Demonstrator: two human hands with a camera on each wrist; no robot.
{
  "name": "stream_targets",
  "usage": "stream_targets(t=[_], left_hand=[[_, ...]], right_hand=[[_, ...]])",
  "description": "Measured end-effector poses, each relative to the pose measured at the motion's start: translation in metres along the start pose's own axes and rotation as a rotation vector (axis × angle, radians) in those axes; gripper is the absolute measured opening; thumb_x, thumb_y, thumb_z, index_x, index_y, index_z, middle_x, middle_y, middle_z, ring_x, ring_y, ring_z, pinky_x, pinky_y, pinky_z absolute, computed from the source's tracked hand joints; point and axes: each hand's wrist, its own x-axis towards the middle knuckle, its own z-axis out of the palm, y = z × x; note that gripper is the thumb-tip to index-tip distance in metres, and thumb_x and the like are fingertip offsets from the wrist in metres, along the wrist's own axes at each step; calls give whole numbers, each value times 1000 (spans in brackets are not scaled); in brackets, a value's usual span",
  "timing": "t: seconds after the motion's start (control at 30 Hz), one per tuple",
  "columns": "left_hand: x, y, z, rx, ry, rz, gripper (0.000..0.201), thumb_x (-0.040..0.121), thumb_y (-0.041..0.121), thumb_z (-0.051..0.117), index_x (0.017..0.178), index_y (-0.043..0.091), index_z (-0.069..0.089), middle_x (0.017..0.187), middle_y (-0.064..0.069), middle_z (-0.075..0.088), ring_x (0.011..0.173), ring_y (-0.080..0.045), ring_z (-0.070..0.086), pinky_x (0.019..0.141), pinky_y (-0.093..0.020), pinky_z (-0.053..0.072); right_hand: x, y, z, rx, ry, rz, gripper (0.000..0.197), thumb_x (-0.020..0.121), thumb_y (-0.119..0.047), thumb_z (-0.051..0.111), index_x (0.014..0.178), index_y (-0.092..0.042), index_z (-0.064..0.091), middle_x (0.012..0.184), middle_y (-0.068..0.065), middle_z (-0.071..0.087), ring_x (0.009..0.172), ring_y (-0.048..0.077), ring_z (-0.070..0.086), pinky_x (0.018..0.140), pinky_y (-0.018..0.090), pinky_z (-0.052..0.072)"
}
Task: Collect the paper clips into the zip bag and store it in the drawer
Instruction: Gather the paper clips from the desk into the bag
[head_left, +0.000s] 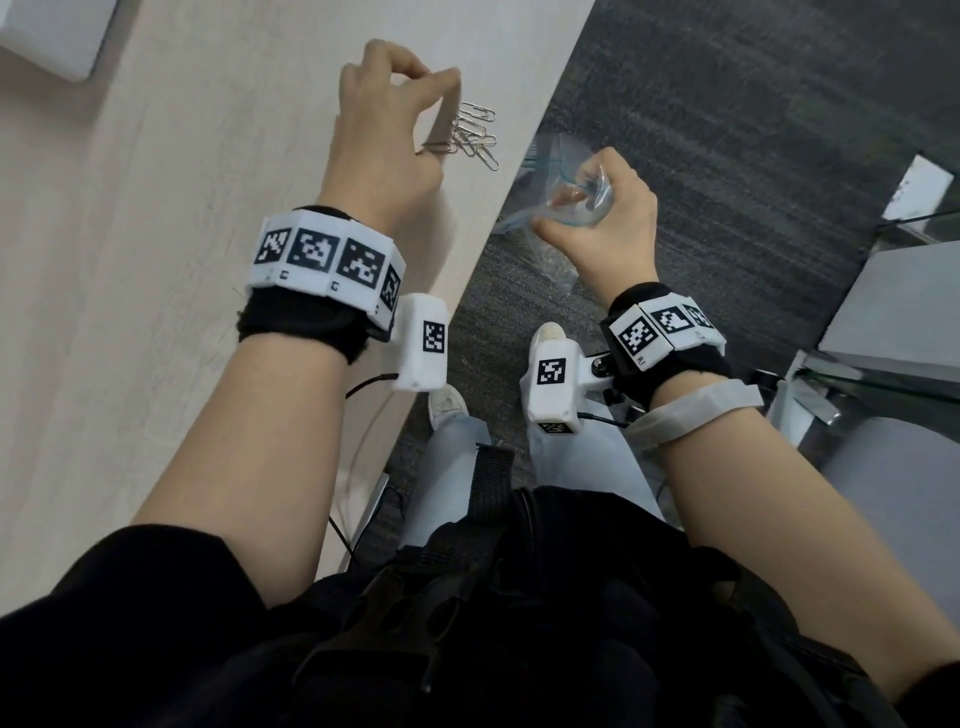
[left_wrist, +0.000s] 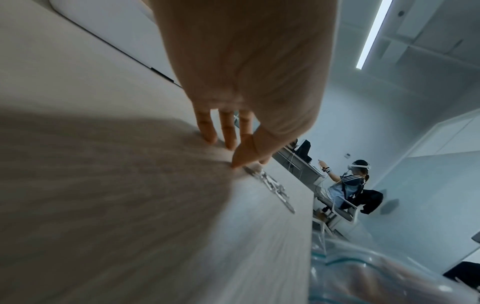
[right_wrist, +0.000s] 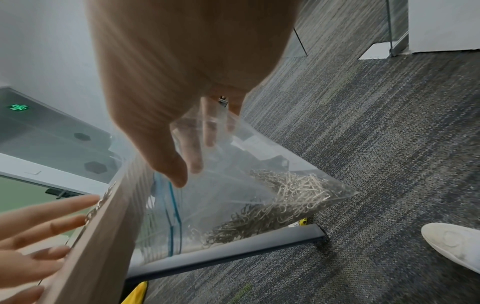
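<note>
A small heap of silver paper clips (head_left: 475, 132) (left_wrist: 272, 187) lies close to the right edge of the pale wooden table (head_left: 156, 260). My left hand (head_left: 441, 119) (left_wrist: 233, 154) stands over the table just left of the heap, fingertips and thumb tip pressing on the wood, holding nothing. My right hand (head_left: 587, 202) (right_wrist: 187, 172) grips the mouth of a clear zip bag (head_left: 550, 156) (right_wrist: 233, 185) just below and beside the table edge (right_wrist: 103, 226). Many clips (right_wrist: 285, 197) sit in the bag's lower corner. The fingers of my left hand (right_wrist: 39, 226) show above the edge.
A white flat object (head_left: 52, 36) lies at the table's far left corner. Grey carpet (head_left: 727, 130) spreads right of the table, with my shoes (head_left: 447, 402) on it. A grey cabinet (head_left: 893, 312) stands at the right. Another seated person (left_wrist: 348, 185) is far behind.
</note>
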Motion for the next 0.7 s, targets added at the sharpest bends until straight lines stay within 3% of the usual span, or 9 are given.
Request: stream_targets(t=[0.1, 0.2, 0.3, 0.4, 0.47, 0.7], left_hand=[[4, 2, 0, -161, -43, 5, 43, 84, 2, 53, 124, 19, 57, 112, 4, 39, 87, -15, 46, 81, -24, 45], [7, 6, 0, -156, -14, 26, 44, 79, -7, 48, 114, 13, 64, 104, 5, 43, 73, -8, 46, 80, -20, 46], [10, 10, 4, -178, -21, 25, 38, 75, -9, 57, 104, 13, 70, 98, 4, 49, 65, 1, 45, 77, -17, 48], [9, 17, 7, -169, -38, 37, 28, 73, -4, 66, 96, 11, 72, 93, 2, 53, 64, 0, 47, 79, -26, 53], [8, 22, 9, -162, -46, 63, 23, 73, -1, 69, 93, 10, 73, 93, -4, 58, 68, -8, 50, 79, -31, 52], [4, 42, 18, 1, -136, 177, 16, 79, 11, 69, 94, 13, 73, 105, -9, 62, 88, -23, 59, 83, -33, 48]], right_hand=[[2, 2, 0, 2, -8, 11, 36, 56, -46, 71, 71, -36, 40, 87, 18, 65, 86, 31, 63, 79, 49, 52], [3, 3, 0, -5, -7, 11, 36, 57, -46, 73, 71, -37, 41, 88, 17, 65, 87, 31, 63, 79, 51, 52], [3, 2, 0, -11, -8, 3, 36, 58, -47, 72, 71, -37, 40, 88, 17, 65, 87, 30, 62, 80, 49, 51], [3, 1, 0, -22, -6, 0, 36, 58, -47, 71, 71, -37, 39, 88, 17, 65, 86, 30, 61, 79, 47, 51], [2, 0, 1, -16, -3, -5, 36, 58, -46, 71, 71, -37, 39, 87, 17, 65, 85, 30, 62, 78, 47, 51], [-2, -1, 3, -10, 7, -11, 36, 58, -47, 73, 70, -41, 40, 86, 15, 67, 84, 31, 64, 76, 47, 53]])
